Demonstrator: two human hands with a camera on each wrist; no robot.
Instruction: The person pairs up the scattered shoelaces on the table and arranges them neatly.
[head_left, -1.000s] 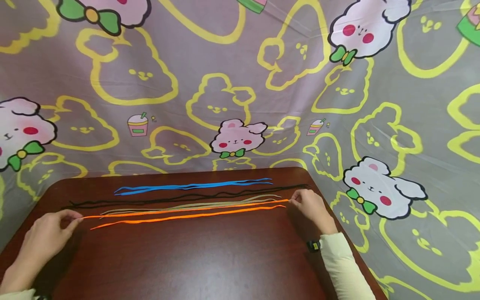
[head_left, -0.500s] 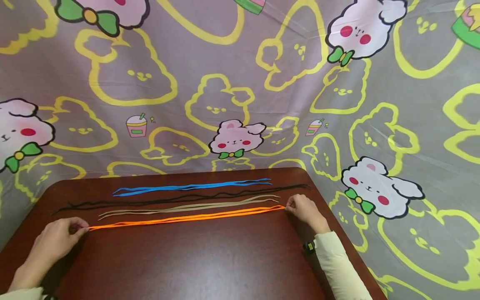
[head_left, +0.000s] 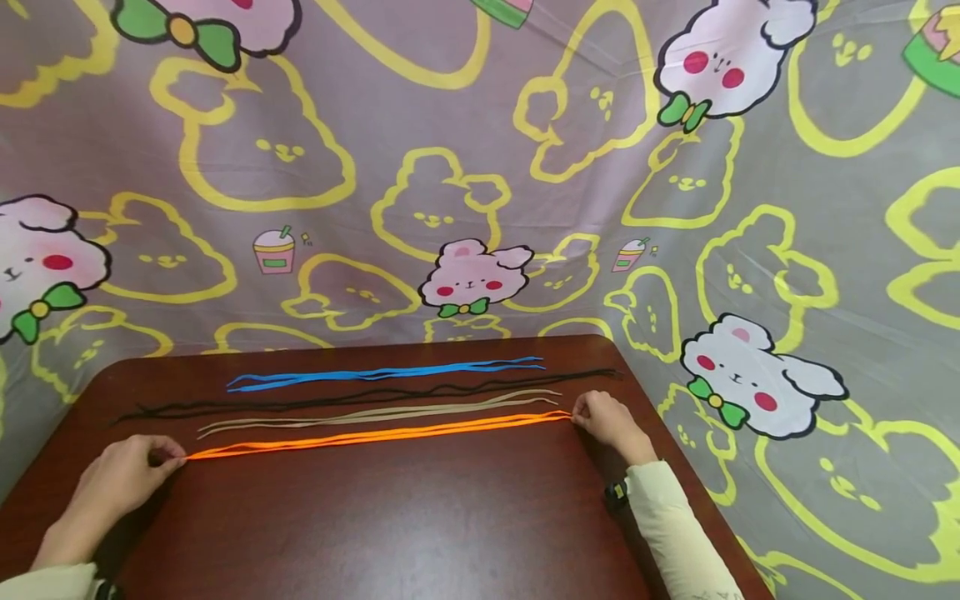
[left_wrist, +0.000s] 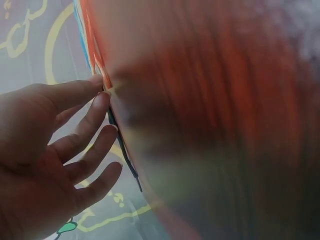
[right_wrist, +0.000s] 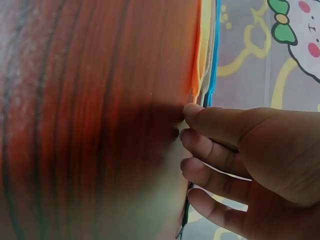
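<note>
Two orange shoelaces (head_left: 390, 434) lie side by side across the table in the head view, nearly straight. At their left ends my left hand (head_left: 112, 483) pinches the tips between thumb and index finger; the left wrist view shows its other fingers (left_wrist: 102, 145) loosely bent. My right hand (head_left: 613, 427) pinches the right ends, low at the tabletop. In the right wrist view the thumb (right_wrist: 210, 120) covers the tips of the orange laces (right_wrist: 198, 60). Just behind lies a pair of beige shoelaces (head_left: 420, 410).
Farther back run black shoelaces (head_left: 262, 406), then blue shoelaces (head_left: 300, 379) near the far edge, all roughly parallel. The dark brown table (head_left: 390, 517) has rounded far corners. A patterned cloth (head_left: 360, 125) hangs behind it and on the right.
The orange lace stretched between my hands has come down toward me and now lies against the other orange lace. Over the last half second, my left hand has shifted slightly right.
</note>
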